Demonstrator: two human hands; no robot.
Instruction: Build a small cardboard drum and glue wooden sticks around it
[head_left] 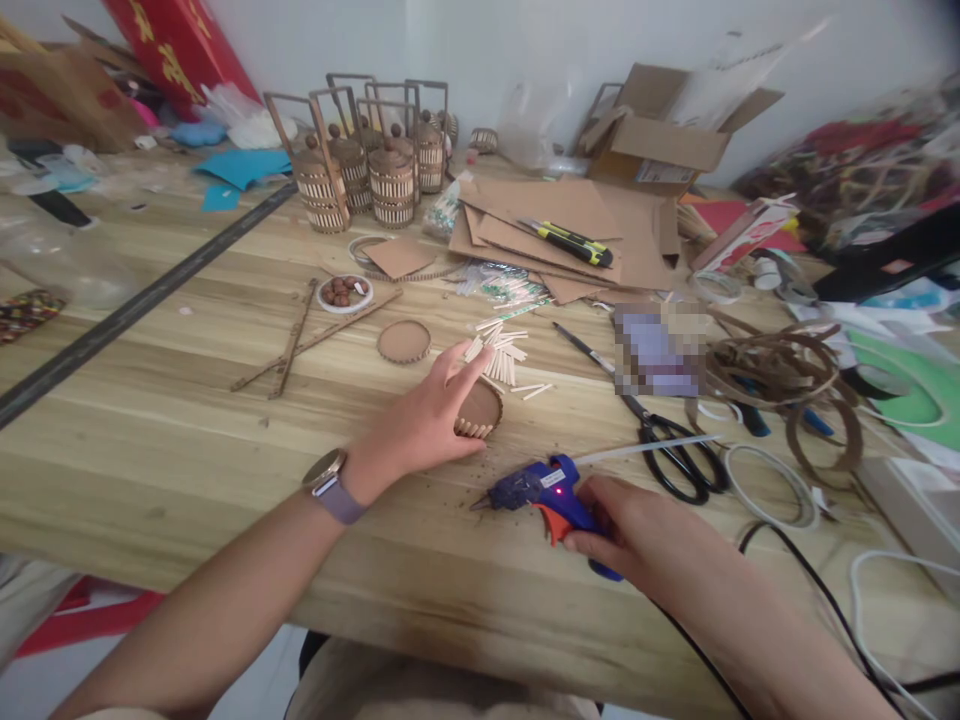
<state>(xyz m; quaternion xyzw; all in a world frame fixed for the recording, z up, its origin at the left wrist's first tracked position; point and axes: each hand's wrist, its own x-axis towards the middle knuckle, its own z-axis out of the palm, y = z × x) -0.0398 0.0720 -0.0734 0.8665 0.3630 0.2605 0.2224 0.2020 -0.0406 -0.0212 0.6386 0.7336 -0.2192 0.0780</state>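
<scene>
My right hand (634, 525) is wrapped around the handle of a blue hot glue gun (536, 485) with an orange trigger and a lit red light. Its nozzle points left, just above the table, and a clear glue stick (645, 447) sticks out behind. Fingers apart, my left hand (435, 415) reaches over a round cardboard base (480, 408) with short sticks standing along its near rim. The thumb is by that rim, and the index fingertip is near a pile of short wooden sticks (506, 355). My fingers partly hide the base.
A second cardboard disc (404, 342) and a bowl of brown beads (345, 293) lie left of the sticks. Black scissors (675, 460) are beyond the glue gun. Several stick lanterns (392, 185) stand at the back, near cardboard sheets (540, 215) bearing utility knives (570, 243).
</scene>
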